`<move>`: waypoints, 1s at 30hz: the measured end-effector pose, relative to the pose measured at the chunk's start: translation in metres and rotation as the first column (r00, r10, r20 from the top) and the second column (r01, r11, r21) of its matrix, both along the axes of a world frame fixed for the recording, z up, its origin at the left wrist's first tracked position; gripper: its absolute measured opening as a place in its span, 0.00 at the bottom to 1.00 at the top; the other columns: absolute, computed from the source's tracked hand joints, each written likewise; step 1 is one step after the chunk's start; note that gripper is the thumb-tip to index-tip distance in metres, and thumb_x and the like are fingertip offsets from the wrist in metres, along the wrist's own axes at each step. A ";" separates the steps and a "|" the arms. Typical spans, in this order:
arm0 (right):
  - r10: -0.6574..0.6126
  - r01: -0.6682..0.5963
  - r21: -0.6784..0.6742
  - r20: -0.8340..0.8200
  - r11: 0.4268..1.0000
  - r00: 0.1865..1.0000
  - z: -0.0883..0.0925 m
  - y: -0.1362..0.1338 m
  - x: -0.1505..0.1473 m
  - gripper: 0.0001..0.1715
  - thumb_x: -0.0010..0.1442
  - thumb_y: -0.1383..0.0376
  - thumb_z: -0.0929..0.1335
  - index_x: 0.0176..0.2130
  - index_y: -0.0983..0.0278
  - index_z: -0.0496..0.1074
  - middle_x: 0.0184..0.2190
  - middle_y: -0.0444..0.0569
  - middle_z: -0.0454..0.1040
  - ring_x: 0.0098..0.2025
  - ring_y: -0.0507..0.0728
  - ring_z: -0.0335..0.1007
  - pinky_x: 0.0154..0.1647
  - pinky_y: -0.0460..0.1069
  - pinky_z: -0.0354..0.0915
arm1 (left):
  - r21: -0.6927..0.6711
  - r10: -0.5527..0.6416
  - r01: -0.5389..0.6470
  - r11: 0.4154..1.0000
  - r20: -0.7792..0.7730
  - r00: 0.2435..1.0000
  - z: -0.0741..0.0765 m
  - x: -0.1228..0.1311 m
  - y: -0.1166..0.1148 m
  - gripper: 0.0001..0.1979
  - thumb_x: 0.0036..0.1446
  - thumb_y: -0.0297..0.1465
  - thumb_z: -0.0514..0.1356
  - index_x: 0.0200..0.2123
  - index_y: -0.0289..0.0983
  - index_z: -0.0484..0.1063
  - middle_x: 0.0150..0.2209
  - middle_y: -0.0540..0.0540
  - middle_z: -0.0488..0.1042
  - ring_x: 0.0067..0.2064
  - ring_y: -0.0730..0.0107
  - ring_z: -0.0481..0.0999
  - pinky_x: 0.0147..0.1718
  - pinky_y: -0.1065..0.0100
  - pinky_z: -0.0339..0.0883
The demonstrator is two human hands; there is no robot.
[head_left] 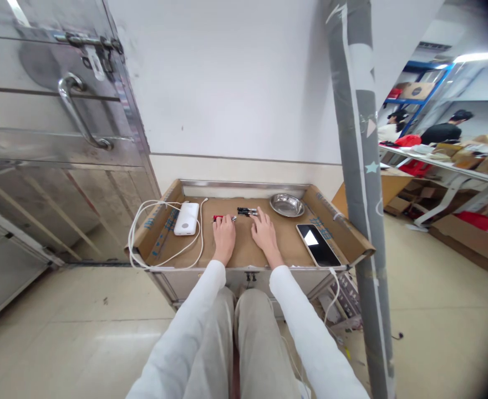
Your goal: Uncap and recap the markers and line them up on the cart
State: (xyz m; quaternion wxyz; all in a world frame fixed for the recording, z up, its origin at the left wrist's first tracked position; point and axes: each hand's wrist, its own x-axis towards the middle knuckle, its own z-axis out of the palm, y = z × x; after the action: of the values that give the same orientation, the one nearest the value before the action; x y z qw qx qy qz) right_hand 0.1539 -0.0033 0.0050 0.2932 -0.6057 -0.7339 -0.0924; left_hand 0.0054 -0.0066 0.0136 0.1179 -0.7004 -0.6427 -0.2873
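Observation:
On the cardboard-lined top of a small cabinet, my left hand (224, 238) is closed over a small red object with a silvery end (218, 218). The fingers cover most of it, so its kind is unclear. My right hand (264, 235) lies palm down with its fingers apart. Its fingertips are beside several slim black objects with silvery parts (247, 211), perhaps pens, lying side by side; whether they touch cannot be made out. Behind and to the right of that hand stands a round metal bowl (286, 205).
A white power bank (186, 218) with a looped white cable (133, 233) lies at the left. A phone (318, 245) rests at the right front. The cardboard lining (264, 256) has raised sides. A grey wrapped pole (362, 166) stands close on the right. Two people are in the background.

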 end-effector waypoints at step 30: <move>-0.128 0.129 -0.014 0.064 0.991 0.990 -0.009 0.031 -0.007 0.14 0.61 0.68 0.60 0.43 0.64 0.70 0.43 0.55 0.69 0.46 0.59 0.60 0.45 0.52 0.56 | -0.069 -0.275 0.271 0.960 -0.073 0.959 -0.014 0.012 0.020 0.07 0.62 0.30 0.51 0.38 0.34 0.67 0.42 0.38 0.69 0.47 0.56 0.67 0.47 0.58 0.61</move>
State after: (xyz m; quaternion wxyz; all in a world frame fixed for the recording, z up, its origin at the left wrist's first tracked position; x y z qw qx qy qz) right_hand 0.1471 0.0280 -0.0039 0.2578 -0.6513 -0.7029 -0.1235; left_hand 0.0178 0.0137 -0.0001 0.0829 -0.7966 -0.5426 -0.2532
